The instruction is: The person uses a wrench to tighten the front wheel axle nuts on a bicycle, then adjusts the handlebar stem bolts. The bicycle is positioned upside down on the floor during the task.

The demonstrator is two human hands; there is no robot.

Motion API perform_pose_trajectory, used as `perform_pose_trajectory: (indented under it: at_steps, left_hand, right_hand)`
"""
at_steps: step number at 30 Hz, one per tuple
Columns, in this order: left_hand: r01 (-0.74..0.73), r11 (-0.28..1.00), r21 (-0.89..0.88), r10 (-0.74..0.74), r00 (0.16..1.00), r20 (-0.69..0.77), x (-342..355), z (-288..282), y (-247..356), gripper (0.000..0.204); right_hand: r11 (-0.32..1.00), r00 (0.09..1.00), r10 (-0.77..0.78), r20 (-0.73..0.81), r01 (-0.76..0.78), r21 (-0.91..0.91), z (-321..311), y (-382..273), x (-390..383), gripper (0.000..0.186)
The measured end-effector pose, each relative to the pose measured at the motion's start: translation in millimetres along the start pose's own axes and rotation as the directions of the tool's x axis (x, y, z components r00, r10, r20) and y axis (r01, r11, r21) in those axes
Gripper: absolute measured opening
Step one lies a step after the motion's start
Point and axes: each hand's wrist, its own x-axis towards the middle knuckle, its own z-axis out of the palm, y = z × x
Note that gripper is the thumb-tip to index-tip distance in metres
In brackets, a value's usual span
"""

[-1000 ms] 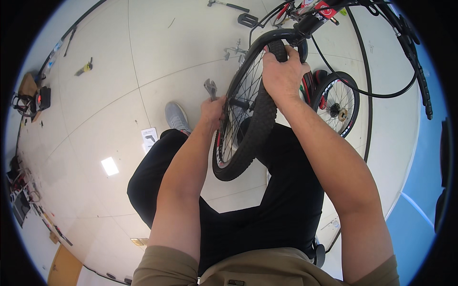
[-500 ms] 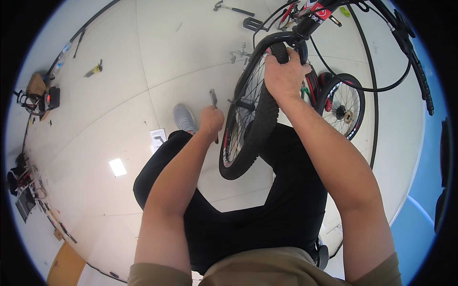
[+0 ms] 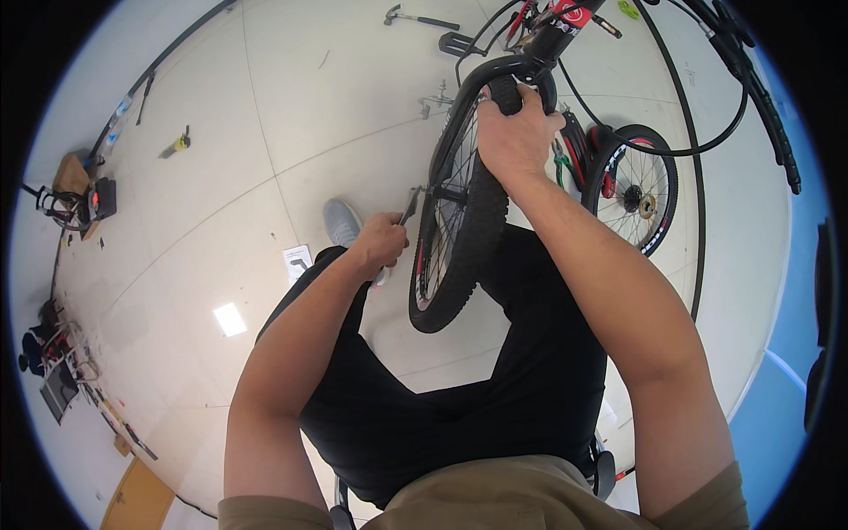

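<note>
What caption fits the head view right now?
Right hand grips the bicycle wheel's tyre while left hand holds a wrench at its axle.

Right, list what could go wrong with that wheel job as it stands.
1. The wrench in the left hand sits at the hub of the front wheel; a slip could drive knuckles into the spokes.
2. Only the right hand steadies the tyre; the wheel might swing sideways.
3. A second wheel and cables lie close by, possibly snagging.

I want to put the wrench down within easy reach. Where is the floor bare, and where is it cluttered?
Bare tiles lie left of the left hand and grey shoe, out toward the small yellow tool. Crowded: beyond the front wheel held by the right hand, with a hammer, cables and the loose wheel.
</note>
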Motion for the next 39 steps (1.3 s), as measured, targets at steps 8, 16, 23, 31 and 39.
perform_pose_trajectory:
  at_steps: [8, 16, 23, 31, 39]
  left_hand:
    - [-0.057, 0.997, -0.044, 0.054, 0.996, -0.07, -2.5, 10.4, -2.2, 0.036]
    - [-0.1, 0.995, -0.024, 0.097, 0.989, -0.109, 4.9, 34.5, -11.4, 0.052]
    - [-0.207, 0.976, 0.071, 0.218, 0.952, -0.217, 29.5, 45.8, -51.1, 0.061]
    - [-0.176, 0.968, -0.178, 0.13, 0.961, -0.243, 51.8, 62.6, -73.9, 0.05]
    - [-0.29, 0.957, 0.023, 0.265, 0.835, -0.482, 74.1, 72.1, -85.4, 0.053]
  right_hand:
    - [1.0, 1.0, -0.024, -0.019, 0.024, -0.013, 4.4, 2.6, 2.7, 0.07]
    - [1.0, 1.0, 0.019, -0.012, -0.019, 0.011, 4.4, -4.8, 0.4, 0.07]
    - [1.0, 1.0, 0.023, -0.008, -0.023, 0.001, 3.6, -5.8, 0.4, 0.07]
    - [1.0, 0.999, -0.011, -0.035, 0.011, -0.002, 4.2, 4.4, 5.6, 0.07]
    - [1.0, 1.0, -0.017, -0.01, 0.017, 0.008, 2.6, 5.2, 6.0, 0.071]
